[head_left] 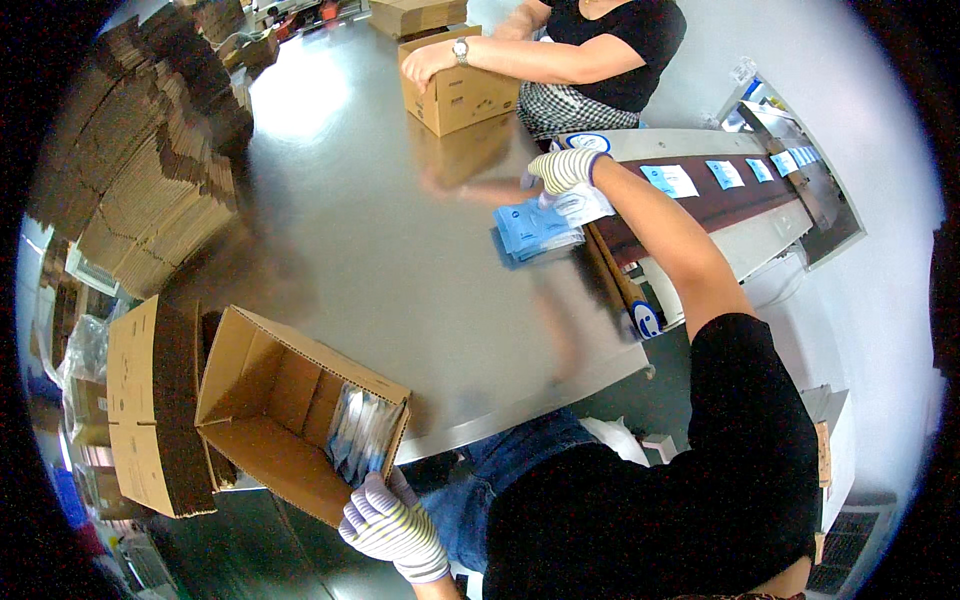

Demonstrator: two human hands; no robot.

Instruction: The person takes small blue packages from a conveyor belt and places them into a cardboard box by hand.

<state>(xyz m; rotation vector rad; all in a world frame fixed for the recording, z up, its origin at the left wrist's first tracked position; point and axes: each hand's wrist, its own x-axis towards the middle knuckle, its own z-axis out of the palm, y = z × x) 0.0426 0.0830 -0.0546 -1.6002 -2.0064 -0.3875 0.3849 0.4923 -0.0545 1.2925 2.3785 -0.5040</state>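
1. Your left hand (392, 525) (striped work glove) sits at the bottom centre of the frame, fingers curled round the near lower edge of the open cardboard box (290, 410), gripping it.
2. That box lies tipped on its side at the lower left, its mouth facing up toward the camera, resting at the steel table (380, 230) edge. A batch of blue-and-white flat packets (362, 435) stands packed in its right end.
3. Your right hand (565, 170), gloved too, is stretched to the upper centre, fingers closed on a white packet (583, 205); the exact pinch is blurred.
4. Just below that hand, a stack of blue packets (535, 232) lies on the table beside the conveyor belt (720, 200).
5. More small packets (725, 173) ride the belt toward the upper right.
6. Flattened cartons (150, 180) are piled at the upper left; one folded carton (150, 410) leans left of your box.
7. Another person's hand (430, 60) rests on a closed carton (462, 92) at top centre.
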